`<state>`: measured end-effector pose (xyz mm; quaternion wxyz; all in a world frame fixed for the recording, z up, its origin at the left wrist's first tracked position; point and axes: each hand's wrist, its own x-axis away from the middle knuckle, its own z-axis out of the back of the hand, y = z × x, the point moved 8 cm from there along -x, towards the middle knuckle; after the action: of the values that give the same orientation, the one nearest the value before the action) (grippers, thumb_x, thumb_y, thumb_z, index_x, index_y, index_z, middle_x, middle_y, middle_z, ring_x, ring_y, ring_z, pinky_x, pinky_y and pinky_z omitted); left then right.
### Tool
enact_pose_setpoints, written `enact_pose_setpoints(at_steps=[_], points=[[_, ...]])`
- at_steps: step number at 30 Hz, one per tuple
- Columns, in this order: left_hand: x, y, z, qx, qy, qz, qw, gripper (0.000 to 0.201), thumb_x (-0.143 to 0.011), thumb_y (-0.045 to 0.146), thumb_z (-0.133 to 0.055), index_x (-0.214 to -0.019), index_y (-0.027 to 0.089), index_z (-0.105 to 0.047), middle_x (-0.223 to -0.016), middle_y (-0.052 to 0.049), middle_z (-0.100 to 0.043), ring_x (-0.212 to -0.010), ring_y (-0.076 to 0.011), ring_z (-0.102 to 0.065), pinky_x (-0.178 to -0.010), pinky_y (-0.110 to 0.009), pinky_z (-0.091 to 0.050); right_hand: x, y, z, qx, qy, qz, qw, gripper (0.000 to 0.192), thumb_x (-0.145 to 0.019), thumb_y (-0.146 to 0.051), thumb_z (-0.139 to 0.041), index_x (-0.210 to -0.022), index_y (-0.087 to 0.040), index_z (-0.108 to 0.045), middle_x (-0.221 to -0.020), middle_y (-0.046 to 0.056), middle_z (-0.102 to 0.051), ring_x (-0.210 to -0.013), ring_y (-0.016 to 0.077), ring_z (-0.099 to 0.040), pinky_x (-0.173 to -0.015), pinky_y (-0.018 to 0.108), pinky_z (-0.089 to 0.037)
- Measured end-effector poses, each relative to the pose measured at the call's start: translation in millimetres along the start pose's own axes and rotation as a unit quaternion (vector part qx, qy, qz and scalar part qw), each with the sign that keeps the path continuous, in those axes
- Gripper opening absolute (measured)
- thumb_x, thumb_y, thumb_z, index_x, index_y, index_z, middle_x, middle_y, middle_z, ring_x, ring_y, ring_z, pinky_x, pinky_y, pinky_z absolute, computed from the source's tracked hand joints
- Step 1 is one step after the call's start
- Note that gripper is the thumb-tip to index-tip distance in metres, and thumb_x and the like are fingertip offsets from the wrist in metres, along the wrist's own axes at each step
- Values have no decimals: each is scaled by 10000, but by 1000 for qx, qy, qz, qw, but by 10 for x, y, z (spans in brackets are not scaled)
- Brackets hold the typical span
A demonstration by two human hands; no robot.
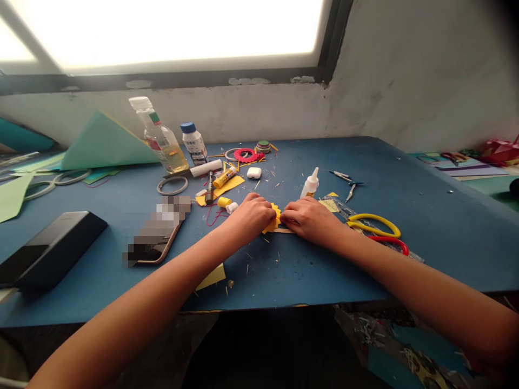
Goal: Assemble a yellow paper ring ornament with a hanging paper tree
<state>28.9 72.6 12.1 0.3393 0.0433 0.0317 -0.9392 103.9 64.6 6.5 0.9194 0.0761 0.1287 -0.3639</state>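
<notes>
Between my hands is a small yellow paper piece with a zigzag edge (pixel 275 209), partly covered by fingers. My left hand (pixel 255 213) is closed on its left side. Close on the right, the fingers of my right hand (pixel 308 219) are pinched together at the paper's edge; what they hold, if anything, is hidden. A narrow beige strip (pixel 285 230) lies under the paper and runs toward my right hand. Just behind my right hand stands a white glue bottle with a pointed nozzle (pixel 310 182).
Yellow-handled scissors (pixel 377 224) and a red handle (pixel 391 243) lie right of my right hand. A phone (pixel 162 237) and a dark box (pixel 54 248) are at left. Behind stand a clear bottle (pixel 162 140), a blue-capped bottle (pixel 194 145) and a glue stick (pixel 224 177). Scraps litter the blue table (pixel 438 232).
</notes>
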Motion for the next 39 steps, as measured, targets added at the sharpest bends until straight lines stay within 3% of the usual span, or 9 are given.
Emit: enact_pose_setpoints(at_steps=[12,20,27,39], points=[[-14,-73,-45,15,16,32,999,188,-884,148,-478,-916,140,-663,-846,-59,-708,-828,-202,-631,-861,-344,-341,16,50,-44,-7,-4,-25,1000,212,-902,-222,-475,-905,-176,-682,-856,40,-685,-766,166,-606,-754,292,-353],[-20,-92,-67,30,31,24,999,243,-881,147,-460,-877,166,-702,-823,-55,-706,-801,-190,-627,-845,-345,-352,16,47,-25,-6,4,-27,1000,214,-903,-220,-474,-904,-173,-683,-835,45,-681,-751,165,-605,-751,292,-362],[-25,-166,-60,83,34,67,994,230,-850,141,-498,-907,173,-719,-848,-62,-719,-813,-194,-641,-849,-340,-389,24,58,-24,-4,8,-35,999,224,-910,-235,-461,-915,-180,-678,-825,38,-673,-738,161,-595,-738,284,-362],[0,-185,-50,89,43,93,991,207,-830,155,-484,-848,171,-689,-844,-55,-717,-855,-204,-643,-1009,-445,-313,23,38,-6,9,13,-34,999,206,-897,-236,-490,-866,-179,-685,-820,39,-669,-698,163,-562,-716,293,-338]])
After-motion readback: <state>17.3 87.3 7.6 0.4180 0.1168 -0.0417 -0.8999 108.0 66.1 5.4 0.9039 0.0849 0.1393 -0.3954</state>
